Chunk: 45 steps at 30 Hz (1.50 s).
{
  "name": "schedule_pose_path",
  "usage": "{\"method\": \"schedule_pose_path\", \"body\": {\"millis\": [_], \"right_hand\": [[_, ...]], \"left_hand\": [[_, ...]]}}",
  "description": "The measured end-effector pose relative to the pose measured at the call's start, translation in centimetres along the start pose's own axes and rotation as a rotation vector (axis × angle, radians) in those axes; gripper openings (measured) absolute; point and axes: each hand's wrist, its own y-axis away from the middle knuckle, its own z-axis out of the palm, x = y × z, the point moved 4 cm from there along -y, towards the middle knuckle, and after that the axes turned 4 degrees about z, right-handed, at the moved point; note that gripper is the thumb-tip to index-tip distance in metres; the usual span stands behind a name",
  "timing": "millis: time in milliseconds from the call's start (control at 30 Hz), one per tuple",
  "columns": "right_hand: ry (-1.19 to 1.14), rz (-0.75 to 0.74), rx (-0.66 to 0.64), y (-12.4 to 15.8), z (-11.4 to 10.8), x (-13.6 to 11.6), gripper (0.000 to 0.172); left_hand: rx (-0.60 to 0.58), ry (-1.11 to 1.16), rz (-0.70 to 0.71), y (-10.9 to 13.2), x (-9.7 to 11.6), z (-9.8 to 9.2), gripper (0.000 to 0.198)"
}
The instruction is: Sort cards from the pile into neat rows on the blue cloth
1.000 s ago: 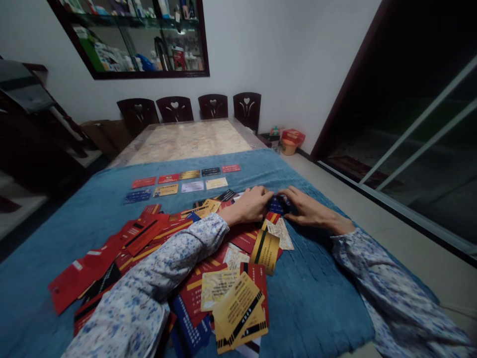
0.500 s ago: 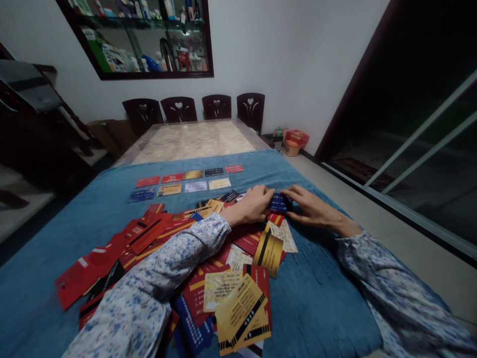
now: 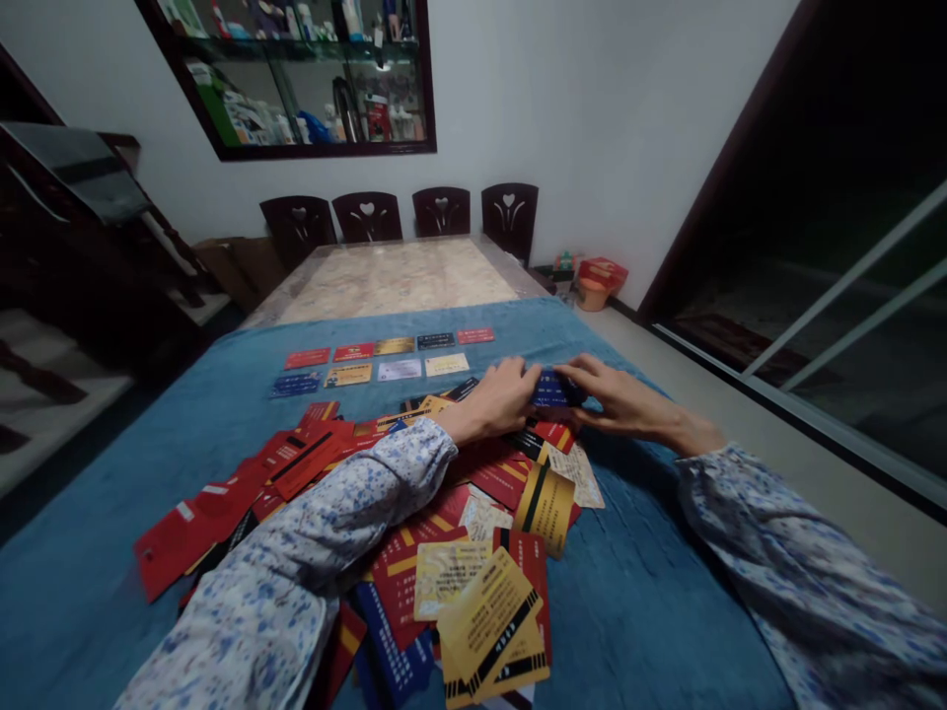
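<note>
Between my two hands is a dark blue card with light print, at the far right end of a loose pile of cards. My left hand has its fingers closed at the card's left edge. From the other side my right hand grips the card between thumb and fingers. The pile beneath my left forearm mixes red cards, gold cards, and blue cards. A black card and a pale card lie just below my hands. My left sleeve hides part of the pile.
Beyond the pile, cards lie in two rows, among them a silver card and a cream card. A blue cloth covers the near table; the marble-patterned tabletop shows behind. Dark chairs stand at the far end.
The whole view has shifted slightly to the right. Both hands stay on the blue card, which sits a little flatter and farther from the pile; a black card now shows below it.
</note>
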Motion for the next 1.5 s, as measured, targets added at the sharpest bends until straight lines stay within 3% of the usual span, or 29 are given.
{"method": "schedule_pose_path", "body": {"millis": [267,500,933,1500], "right_hand": [[0.040,-0.039,0.024,-2.7,-0.4,-1.1,0.057],[0.105,-0.122,-0.008,-6.9,0.0,-3.8,0.053],[0.057,-0.328,-0.131,-16.2,4.7,-10.2,0.045],[0.201,-0.304,-0.236,-25.5,9.1,-19.9,0.039]], "left_hand": [[0.074,-0.047,-0.054,1.1,-1.6,-1.4,0.040],[0.055,-0.118,-0.113,3.9,-4.2,-3.2,0.042],[0.018,-0.166,-0.229,12.1,-11.1,-4.7,0.043],[-0.019,-0.120,-0.424,21.1,-20.8,-6.3,0.049]]}}
